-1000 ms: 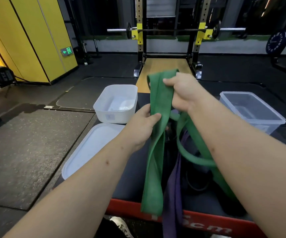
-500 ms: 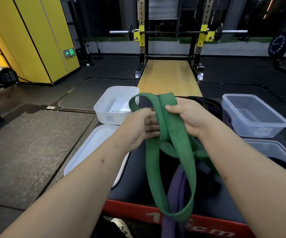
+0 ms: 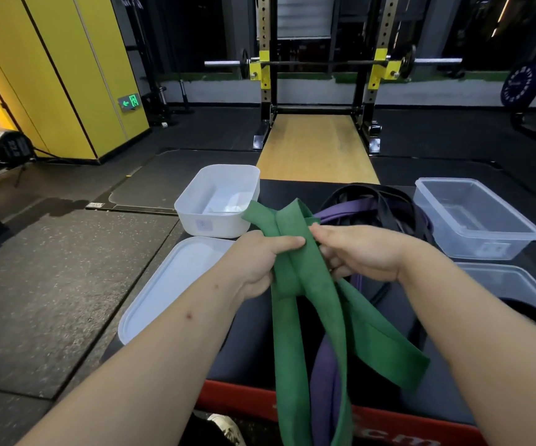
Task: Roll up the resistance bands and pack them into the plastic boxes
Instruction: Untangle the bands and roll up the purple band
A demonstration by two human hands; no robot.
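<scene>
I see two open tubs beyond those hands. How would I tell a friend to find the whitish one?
Follow the wooden strip under the squat rack toward you to the black-topped platform. At its far left corner stands the white plastic box, a flat white lid lying in front. Its walls are opaque, unlike the see-through box on the right.

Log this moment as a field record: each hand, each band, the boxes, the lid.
left hand: grips the green band, thumb on top
right hand: pinches the same band near its folded top
green band: folded, not yet rolled; tails hang past the platform edge
purple band: loose, among the black bands
white box: no band inside
clear box: no band inside
white lid: off, lying near the white box
</scene>
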